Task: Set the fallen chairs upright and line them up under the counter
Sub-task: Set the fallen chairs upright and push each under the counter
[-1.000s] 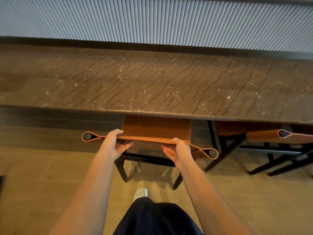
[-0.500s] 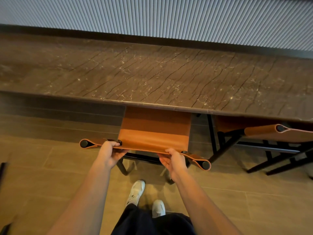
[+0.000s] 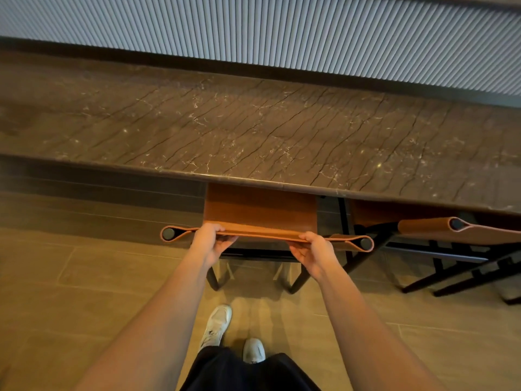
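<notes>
An upright chair (image 3: pixel 259 210) with a tan leather seat and black metal legs stands in front of me, its seat partly under the dark marble counter (image 3: pixel 253 131). My left hand (image 3: pixel 210 242) grips the top edge of its leather backrest on the left. My right hand (image 3: pixel 314 251) grips the same edge on the right. A second upright chair (image 3: pixel 456 232) of the same kind stands to the right, also partly under the counter.
A ribbed pale wall panel (image 3: pixel 282 32) runs behind the counter. Tan floor tiles (image 3: pixel 84 292) lie below, with my two white shoes (image 3: pixel 217 324) just behind the chair. The second chair's black legs (image 3: pixel 451 277) reach out over the floor at right.
The chair has slid forward, so more of its seat is hidden under the counter edge. Both hands keep their grip on the backrest, and I have stepped closer.
</notes>
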`<state>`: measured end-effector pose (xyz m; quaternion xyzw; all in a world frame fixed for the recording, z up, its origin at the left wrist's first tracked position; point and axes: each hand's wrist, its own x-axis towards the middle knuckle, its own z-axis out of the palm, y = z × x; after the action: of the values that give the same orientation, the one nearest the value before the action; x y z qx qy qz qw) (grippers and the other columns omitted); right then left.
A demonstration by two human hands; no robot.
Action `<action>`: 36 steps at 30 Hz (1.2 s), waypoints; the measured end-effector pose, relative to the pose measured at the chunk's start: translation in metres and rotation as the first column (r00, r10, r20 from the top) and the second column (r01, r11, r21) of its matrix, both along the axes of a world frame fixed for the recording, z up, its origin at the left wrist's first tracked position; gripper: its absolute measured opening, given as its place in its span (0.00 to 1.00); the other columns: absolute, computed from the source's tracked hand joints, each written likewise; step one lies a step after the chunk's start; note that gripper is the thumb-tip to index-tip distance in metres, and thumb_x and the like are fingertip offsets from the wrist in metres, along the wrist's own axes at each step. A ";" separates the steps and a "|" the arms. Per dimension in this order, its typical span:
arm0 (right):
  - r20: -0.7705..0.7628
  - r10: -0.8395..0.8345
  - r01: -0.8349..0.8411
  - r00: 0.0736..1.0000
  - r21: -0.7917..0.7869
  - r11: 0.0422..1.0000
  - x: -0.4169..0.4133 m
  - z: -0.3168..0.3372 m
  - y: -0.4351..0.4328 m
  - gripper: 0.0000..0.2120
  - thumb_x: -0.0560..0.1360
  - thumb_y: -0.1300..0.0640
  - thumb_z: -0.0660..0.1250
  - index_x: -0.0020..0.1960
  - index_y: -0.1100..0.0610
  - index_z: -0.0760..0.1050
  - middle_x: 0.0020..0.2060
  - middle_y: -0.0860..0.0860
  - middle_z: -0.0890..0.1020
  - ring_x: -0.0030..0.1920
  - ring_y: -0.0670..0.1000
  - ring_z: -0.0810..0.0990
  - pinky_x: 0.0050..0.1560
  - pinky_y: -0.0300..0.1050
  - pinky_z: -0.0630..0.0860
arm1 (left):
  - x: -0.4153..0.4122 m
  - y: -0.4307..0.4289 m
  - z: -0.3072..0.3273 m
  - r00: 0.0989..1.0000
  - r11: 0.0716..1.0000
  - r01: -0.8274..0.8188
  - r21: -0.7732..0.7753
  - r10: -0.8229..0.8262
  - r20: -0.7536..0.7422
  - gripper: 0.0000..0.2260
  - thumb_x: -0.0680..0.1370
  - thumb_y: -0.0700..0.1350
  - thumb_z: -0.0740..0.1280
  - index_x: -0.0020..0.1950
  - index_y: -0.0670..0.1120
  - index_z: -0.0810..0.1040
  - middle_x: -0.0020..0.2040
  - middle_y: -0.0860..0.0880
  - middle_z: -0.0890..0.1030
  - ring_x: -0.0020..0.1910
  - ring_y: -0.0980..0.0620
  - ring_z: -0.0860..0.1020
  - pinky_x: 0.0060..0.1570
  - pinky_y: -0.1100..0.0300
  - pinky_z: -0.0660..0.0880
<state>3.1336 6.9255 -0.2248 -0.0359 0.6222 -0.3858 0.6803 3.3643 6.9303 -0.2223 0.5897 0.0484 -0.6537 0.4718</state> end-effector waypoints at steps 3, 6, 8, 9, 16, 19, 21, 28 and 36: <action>0.013 0.086 -0.086 0.996 0.000 0.996 0.015 0.003 -0.011 0.03 0.80 0.61 0.62 0.52 0.58 0.73 0.48 0.59 0.84 0.44 0.55 0.85 0.38 0.46 0.78 | 0.018 -0.027 0.002 0.997 0.998 0.058 0.019 -0.059 0.049 0.12 0.78 0.31 0.56 0.61 0.37 0.71 0.59 0.37 0.76 0.56 0.40 0.77 0.47 0.49 0.78; 0.065 0.137 -0.138 0.988 0.006 0.990 0.040 0.007 -0.022 0.05 0.80 0.56 0.62 0.53 0.57 0.74 0.51 0.58 0.83 0.44 0.54 0.83 0.42 0.46 0.78 | 0.042 -0.057 0.005 0.990 0.996 0.077 0.048 -0.082 0.111 0.08 0.78 0.32 0.55 0.53 0.36 0.72 0.56 0.37 0.78 0.55 0.40 0.79 0.46 0.49 0.78; 0.112 0.148 -0.148 0.983 -0.002 0.989 0.050 0.009 -0.030 0.09 0.80 0.54 0.62 0.57 0.58 0.74 0.53 0.58 0.82 0.46 0.54 0.83 0.43 0.46 0.78 | 0.056 -0.077 0.004 0.985 0.994 0.078 0.079 -0.089 0.148 0.06 0.78 0.33 0.55 0.49 0.36 0.72 0.52 0.37 0.78 0.55 0.38 0.79 0.45 0.49 0.79; 0.135 0.148 -0.149 0.980 -0.004 0.989 0.053 0.009 -0.033 0.11 0.80 0.54 0.63 0.59 0.59 0.73 0.54 0.58 0.82 0.46 0.55 0.83 0.44 0.46 0.78 | 0.063 -0.082 0.004 0.982 0.993 0.070 0.093 -0.085 0.168 0.06 0.78 0.33 0.55 0.48 0.37 0.72 0.51 0.37 0.78 0.54 0.38 0.79 0.43 0.49 0.79; 0.164 0.151 -0.155 0.975 0.017 0.988 0.052 0.001 -0.040 0.16 0.80 0.53 0.63 0.65 0.59 0.72 0.52 0.58 0.84 0.48 0.54 0.84 0.42 0.45 0.78 | 0.065 -0.088 -0.002 0.980 0.995 0.055 0.087 -0.070 0.185 0.06 0.76 0.32 0.56 0.49 0.38 0.71 0.49 0.37 0.78 0.46 0.39 0.81 0.30 0.51 0.81; 0.180 0.149 -0.157 0.972 0.031 0.987 0.052 0.003 -0.041 0.17 0.80 0.52 0.63 0.64 0.60 0.73 0.51 0.58 0.84 0.49 0.54 0.84 0.41 0.46 0.78 | 0.065 -0.085 -0.001 0.978 0.997 0.028 0.076 -0.043 0.202 0.06 0.76 0.34 0.57 0.49 0.39 0.72 0.50 0.37 0.79 0.47 0.40 0.82 0.34 0.49 0.81; 0.183 0.142 -0.151 0.973 0.037 0.988 0.049 0.006 -0.040 0.17 0.80 0.51 0.63 0.64 0.60 0.74 0.51 0.58 0.84 0.49 0.55 0.84 0.42 0.46 0.78 | 0.062 -0.078 0.000 0.985 0.999 0.018 0.049 -0.026 0.171 0.04 0.77 0.37 0.60 0.49 0.40 0.73 0.52 0.38 0.80 0.48 0.41 0.82 0.40 0.48 0.81; 0.211 0.117 -0.119 0.971 0.001 0.993 0.040 0.022 -0.027 0.18 0.80 0.48 0.61 0.66 0.56 0.70 0.52 0.58 0.83 0.51 0.56 0.83 0.46 0.49 0.78 | 0.048 -0.040 0.010 0.998 0.984 -0.068 -0.167 0.064 -0.028 0.20 0.79 0.52 0.64 0.68 0.44 0.69 0.64 0.39 0.76 0.62 0.40 0.75 0.59 0.46 0.73; 0.168 0.249 -0.221 0.954 -0.169 0.961 0.053 0.041 0.010 0.19 0.81 0.49 0.59 0.69 0.57 0.71 0.60 0.56 0.80 0.59 0.55 0.79 0.54 0.48 0.77 | 0.033 0.027 0.037 0.987 0.919 -0.155 -0.363 0.128 -0.098 0.22 0.82 0.49 0.57 0.74 0.40 0.63 0.66 0.40 0.75 0.63 0.41 0.75 0.56 0.48 0.75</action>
<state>3.1861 6.9356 -0.1836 -0.1237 0.5164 -0.3487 0.7723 3.3974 6.9574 -0.1857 0.4613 -0.0159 -0.6361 0.6183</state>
